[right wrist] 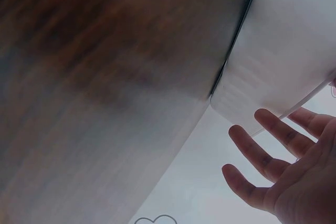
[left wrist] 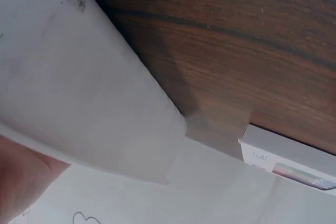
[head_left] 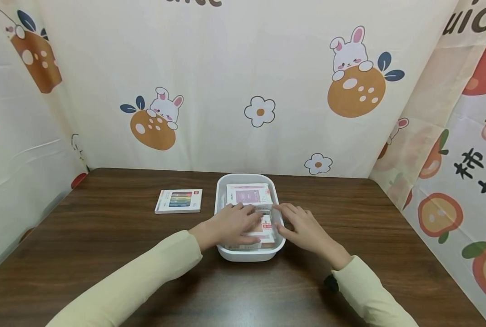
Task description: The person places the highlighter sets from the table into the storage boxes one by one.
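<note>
A white plastic bin stands on the table with small white boxes inside. The box at its far end has a purple label; a nearer box with pink-red print is partly covered by my left hand. That hand reaches over the left rim, fingers extended across the nearer box. My right hand is at the right rim, its fingertips by the bin's edge. In the right wrist view, its fingers are spread loosely beside the bin's wall. The left wrist view mostly shows the opposite wall.
Left of the bin, a flat white box with a window of coloured strips lies on the dark wooden table. Behind the table hangs a pale curtain printed with rabbits, fruit and flowers; similar cloth flanks both sides.
</note>
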### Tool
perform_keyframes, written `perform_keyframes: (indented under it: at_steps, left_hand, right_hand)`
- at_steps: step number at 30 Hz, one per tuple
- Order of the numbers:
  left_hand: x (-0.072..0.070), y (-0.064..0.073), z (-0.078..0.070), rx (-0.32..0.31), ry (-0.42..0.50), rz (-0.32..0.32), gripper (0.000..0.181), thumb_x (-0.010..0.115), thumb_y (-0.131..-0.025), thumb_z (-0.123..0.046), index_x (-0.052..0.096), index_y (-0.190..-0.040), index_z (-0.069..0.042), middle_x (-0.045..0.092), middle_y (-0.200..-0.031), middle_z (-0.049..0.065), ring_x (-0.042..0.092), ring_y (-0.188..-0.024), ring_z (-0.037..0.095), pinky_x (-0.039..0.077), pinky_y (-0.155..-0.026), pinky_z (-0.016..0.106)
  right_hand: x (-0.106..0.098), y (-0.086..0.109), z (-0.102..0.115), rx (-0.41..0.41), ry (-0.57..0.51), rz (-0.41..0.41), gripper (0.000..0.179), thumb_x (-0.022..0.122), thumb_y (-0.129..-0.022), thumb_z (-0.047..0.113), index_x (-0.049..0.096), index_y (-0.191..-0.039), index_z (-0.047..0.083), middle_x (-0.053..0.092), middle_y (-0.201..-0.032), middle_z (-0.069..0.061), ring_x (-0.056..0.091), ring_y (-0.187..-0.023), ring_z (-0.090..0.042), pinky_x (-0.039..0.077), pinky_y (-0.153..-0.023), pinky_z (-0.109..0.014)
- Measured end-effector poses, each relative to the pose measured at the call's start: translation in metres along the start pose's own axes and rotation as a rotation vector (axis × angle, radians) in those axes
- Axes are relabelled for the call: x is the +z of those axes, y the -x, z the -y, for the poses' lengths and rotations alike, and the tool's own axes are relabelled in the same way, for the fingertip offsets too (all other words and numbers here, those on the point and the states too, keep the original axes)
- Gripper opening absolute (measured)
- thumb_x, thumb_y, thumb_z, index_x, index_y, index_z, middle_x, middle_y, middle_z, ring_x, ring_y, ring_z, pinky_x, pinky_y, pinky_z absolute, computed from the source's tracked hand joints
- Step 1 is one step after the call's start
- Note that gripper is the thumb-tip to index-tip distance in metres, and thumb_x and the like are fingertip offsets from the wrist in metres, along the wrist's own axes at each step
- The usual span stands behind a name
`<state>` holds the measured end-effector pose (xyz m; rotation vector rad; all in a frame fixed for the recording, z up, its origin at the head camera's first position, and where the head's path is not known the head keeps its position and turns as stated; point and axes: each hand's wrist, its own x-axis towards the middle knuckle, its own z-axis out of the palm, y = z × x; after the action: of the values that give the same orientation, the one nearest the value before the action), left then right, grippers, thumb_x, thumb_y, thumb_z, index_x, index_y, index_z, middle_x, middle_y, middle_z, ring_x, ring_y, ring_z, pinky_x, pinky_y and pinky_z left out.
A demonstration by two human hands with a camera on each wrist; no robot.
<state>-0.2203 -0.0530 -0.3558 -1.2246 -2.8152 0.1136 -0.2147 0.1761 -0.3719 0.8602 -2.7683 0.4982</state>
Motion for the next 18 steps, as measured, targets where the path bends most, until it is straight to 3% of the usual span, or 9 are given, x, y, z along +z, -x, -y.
perform_keyframes:
  at_steps: [6, 13, 18]
  left_hand:
    - [-0.005, 0.004, 0.003, -0.002, -0.023, -0.022, 0.062, 0.042, -0.086, -0.061, 0.044, -0.133, -0.021, 0.052, -0.124, 0.001, 0.052, -0.108, 0.021, 0.046, -0.087, 0.042]
    - [-0.012, 0.011, 0.013, 0.005, -0.038, -0.126, 0.056, 0.048, -0.085, -0.057, 0.05, -0.128, -0.021, 0.055, -0.117, 0.001, 0.054, -0.101, 0.021, 0.045, -0.083, 0.043]
    - [-0.017, 0.017, 0.022, -0.021, -0.027, -0.132, 0.054, 0.048, -0.086, -0.054, 0.05, -0.128, -0.021, 0.057, -0.118, 0.001, 0.055, -0.1, 0.022, 0.046, -0.082, 0.04]
  right_hand:
    - [0.0, 0.0, 0.0, -0.007, 0.003, -0.006, 0.047, 0.056, -0.087, 0.034, 0.05, -0.129, 0.014, 0.055, -0.126, -0.004, 0.053, -0.111, -0.028, 0.04, -0.087, -0.054]
    - [0.0, 0.0, 0.0, -0.006, 0.005, -0.006, 0.047, 0.055, -0.087, 0.035, 0.05, -0.129, 0.014, 0.055, -0.126, -0.003, 0.053, -0.111, -0.028, 0.04, -0.088, -0.054]
    - [0.0, 0.001, 0.0, 0.001, 0.001, -0.002, 0.047, 0.055, -0.087, 0.034, 0.05, -0.129, 0.014, 0.054, -0.127, -0.003, 0.053, -0.112, -0.028, 0.039, -0.089, -0.054]
